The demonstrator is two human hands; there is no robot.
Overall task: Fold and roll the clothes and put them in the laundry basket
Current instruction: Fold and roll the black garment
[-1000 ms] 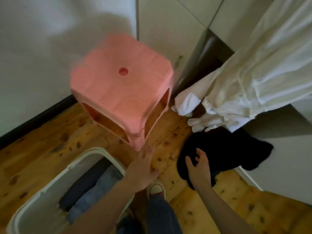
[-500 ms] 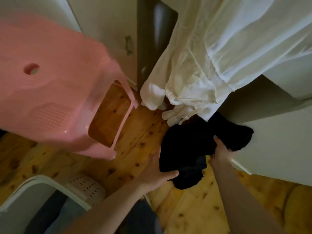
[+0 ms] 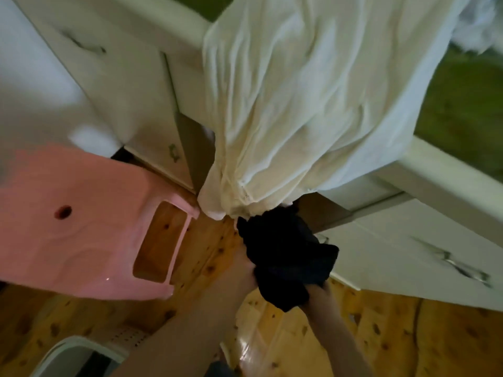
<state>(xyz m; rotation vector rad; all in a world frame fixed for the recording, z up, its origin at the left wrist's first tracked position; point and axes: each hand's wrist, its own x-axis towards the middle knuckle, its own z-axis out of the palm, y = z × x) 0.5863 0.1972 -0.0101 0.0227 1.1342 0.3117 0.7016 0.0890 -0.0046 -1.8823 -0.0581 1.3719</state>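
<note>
A black garment (image 3: 285, 254) hangs bunched above the wooden floor, just below a large white cloth (image 3: 299, 104) draped from above. My left hand (image 3: 243, 270) grips the garment's left edge, with its fingers hidden in the fabric. My right hand (image 3: 317, 292) holds the lower right part of the garment, mostly covered by it. The white laundry basket (image 3: 70, 349) shows only a corner at the bottom left, with dark clothes inside.
A pink plastic stool (image 3: 81, 227) stands on the floor to the left of my hands. White cabinets with metal handles (image 3: 435, 254) line the back and right. A green surface (image 3: 462, 104) lies at the upper right behind the white cloth.
Both hands have closed on the black garment and lifted it off the floor. The view has swung right and up, so the basket has slid almost out of frame.
</note>
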